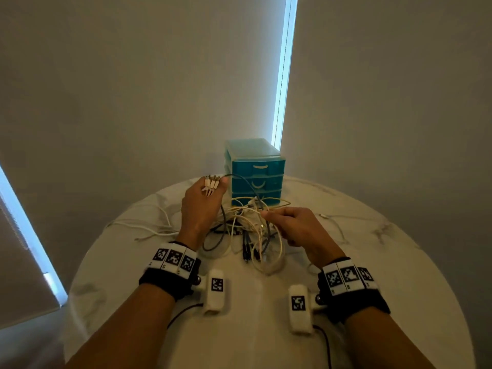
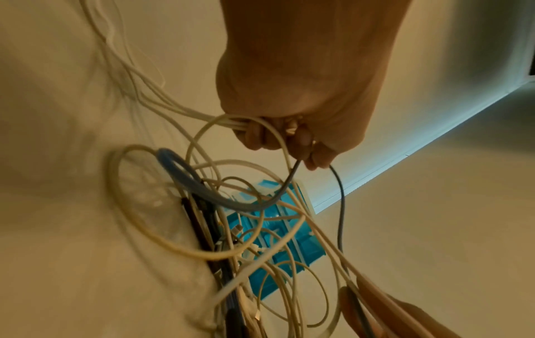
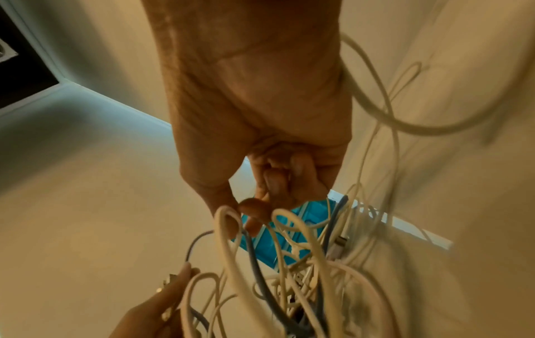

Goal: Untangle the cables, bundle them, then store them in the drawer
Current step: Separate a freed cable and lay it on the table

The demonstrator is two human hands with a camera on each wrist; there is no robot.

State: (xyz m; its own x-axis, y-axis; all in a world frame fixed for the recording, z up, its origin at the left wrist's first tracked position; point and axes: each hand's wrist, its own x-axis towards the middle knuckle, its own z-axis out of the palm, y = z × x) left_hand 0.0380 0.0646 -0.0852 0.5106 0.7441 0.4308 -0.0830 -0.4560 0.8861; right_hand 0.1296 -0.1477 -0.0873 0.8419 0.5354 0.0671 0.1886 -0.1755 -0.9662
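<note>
A few plug ends point(image 1: 211, 184) are held in the left hand point(image 1: 203, 206) and one white cable is pinched by the right hand point(image 1: 295, 227), but the cables point(image 1: 250, 227) are still knotted on the table point(image 1: 399, 262), nothing is bundled, and the drawers point(image 1: 255, 177) are still closed.

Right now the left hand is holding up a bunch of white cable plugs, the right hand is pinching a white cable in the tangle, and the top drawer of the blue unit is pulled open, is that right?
Not quite. In the head view all the fronts of the blue drawer unit sit flush, so the top drawer is closed. The rest stands: the left hand holds up the white plugs, and the right hand pinches a white cable in the tangle.
</note>
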